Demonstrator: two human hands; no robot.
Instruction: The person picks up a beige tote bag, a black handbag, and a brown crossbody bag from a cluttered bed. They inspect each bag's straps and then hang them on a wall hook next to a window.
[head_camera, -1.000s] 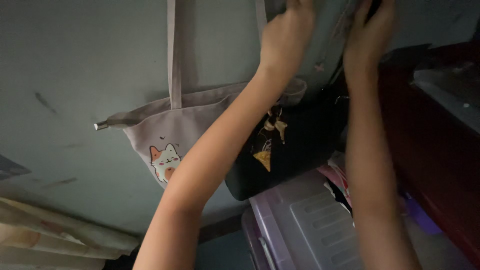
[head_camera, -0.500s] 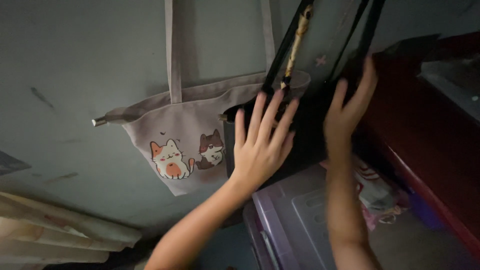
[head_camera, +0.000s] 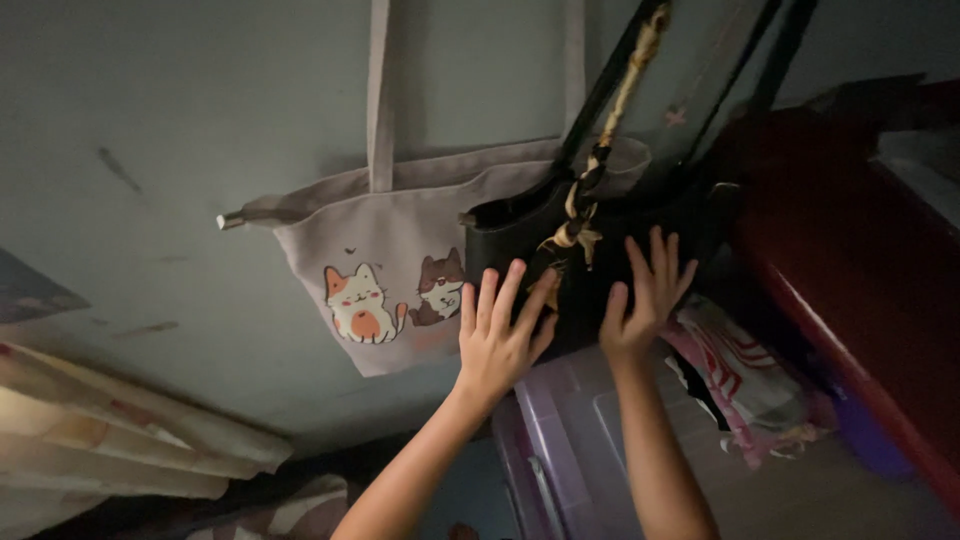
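Observation:
A black handbag (head_camera: 600, 250) hangs against the grey wall by dark straps, with a patterned scarf (head_camera: 585, 205) tied round one strap. Behind it hangs a pale canvas tote bag (head_camera: 390, 260) printed with two cartoon cats. My left hand (head_camera: 500, 330) is raised with fingers spread, its fingertips at the black bag's lower front. My right hand (head_camera: 645, 295) is also spread, just in front of the same bag. Neither hand grips anything.
A translucent purple plastic storage box (head_camera: 570, 440) stands below the bags. Pink and white folded cloth (head_camera: 740, 375) lies to its right. Dark red furniture (head_camera: 850, 280) fills the right side. A striped curtain (head_camera: 110, 440) bunches at the lower left.
Both hands have come down from the strap tops to the lower front of the black bag. The bags now hang free, and both cats on the tote are uncovered.

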